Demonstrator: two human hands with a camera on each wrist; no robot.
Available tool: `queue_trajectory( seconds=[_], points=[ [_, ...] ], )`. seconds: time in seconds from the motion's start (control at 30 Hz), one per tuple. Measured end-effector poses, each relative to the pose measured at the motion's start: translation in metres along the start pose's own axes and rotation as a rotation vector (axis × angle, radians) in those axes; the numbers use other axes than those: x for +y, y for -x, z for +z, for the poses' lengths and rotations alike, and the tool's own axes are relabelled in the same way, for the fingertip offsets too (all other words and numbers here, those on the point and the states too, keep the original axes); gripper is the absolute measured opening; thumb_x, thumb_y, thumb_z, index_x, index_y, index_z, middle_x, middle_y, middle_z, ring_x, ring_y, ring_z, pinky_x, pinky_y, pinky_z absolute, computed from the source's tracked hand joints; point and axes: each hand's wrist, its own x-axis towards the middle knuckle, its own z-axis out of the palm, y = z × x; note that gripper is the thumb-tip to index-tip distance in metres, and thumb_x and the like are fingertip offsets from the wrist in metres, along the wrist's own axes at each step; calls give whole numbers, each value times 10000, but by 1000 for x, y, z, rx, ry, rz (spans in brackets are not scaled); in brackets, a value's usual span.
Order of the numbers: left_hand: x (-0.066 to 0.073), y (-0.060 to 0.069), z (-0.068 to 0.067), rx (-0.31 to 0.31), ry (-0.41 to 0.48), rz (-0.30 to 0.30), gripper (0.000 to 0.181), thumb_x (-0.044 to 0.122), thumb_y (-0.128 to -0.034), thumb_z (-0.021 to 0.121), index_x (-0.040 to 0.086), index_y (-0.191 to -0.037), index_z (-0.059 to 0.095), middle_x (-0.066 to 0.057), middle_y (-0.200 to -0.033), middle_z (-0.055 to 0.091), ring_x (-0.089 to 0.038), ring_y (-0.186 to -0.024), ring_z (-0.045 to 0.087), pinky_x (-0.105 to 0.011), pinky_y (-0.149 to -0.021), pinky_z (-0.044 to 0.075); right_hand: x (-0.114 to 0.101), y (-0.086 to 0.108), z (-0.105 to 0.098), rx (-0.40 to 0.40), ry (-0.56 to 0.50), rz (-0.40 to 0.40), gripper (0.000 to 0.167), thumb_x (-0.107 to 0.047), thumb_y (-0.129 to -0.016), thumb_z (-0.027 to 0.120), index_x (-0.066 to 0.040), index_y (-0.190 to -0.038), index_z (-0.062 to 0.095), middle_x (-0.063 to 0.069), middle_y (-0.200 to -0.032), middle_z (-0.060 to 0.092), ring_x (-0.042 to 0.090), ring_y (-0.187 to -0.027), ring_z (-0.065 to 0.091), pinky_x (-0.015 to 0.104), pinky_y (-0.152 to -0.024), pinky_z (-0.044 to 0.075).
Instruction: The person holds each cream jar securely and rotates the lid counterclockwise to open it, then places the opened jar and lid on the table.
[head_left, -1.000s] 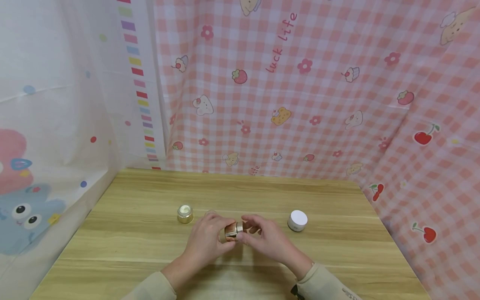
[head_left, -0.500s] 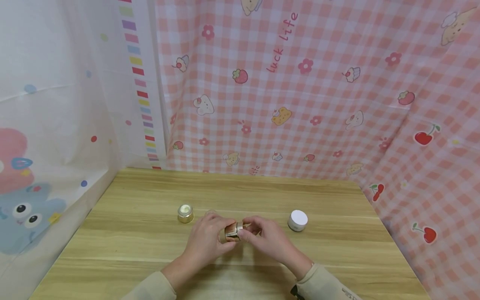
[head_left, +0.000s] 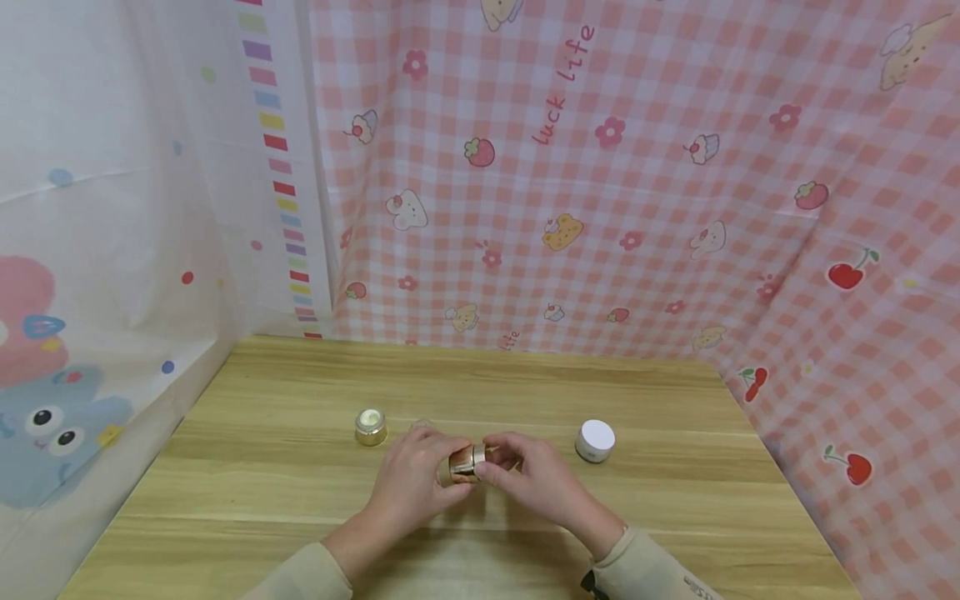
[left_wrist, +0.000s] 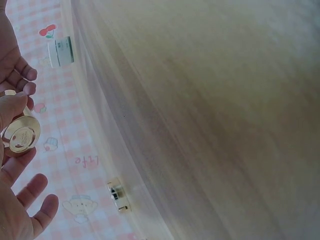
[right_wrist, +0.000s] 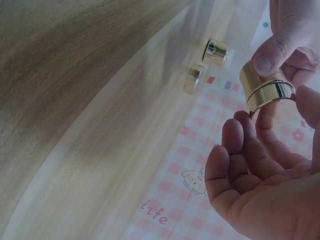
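Gold lid, seemingly, sits partly hidden behind left fingers.

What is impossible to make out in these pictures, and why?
Head view: small gold piece, mostly hidden behind the left hand.
Head view: print on the white jar, too small.
Left wrist view: base lettering of the gold container, too small, blurred.
Left wrist view: right hand, cut off by the left edge.

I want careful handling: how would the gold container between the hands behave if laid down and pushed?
The gold container is probably slippery, since its surface is smooth and shiny. Lying sideways, it may roll, being cylindrical. It looks undented where gripped, suggesting stiffness.
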Motion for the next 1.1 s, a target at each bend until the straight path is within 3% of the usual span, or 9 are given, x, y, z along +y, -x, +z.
queue_trajectory(
  seconds=[0.4, 1.1],
  points=[
    [0, 0, 0, 4, -5, 2, 500, 367, -662, 1019, 235, -1098, 813, 113, -979, 798, -103, -972, 630, -337, -855, 571, 1, 1, 1, 2, -6, 16, 569, -457, -1000, 736, -20, -1360, 680, 43, -1059, 791, 112, -897, 679, 236, -751, 544],
    [0, 1, 0, 29, 3, 22, 496, 366, -657, 1025, 224, -1083, 815, 110, -968, 800, -110, -977, 644, -340, -852, 579, 1, 1, 2, 6, -2, 37, 509, -446, -1016, 715, -42, -1326, 700, 8, -990, 780, 76, -826, 645, 231, -679, 520]
  ],
)
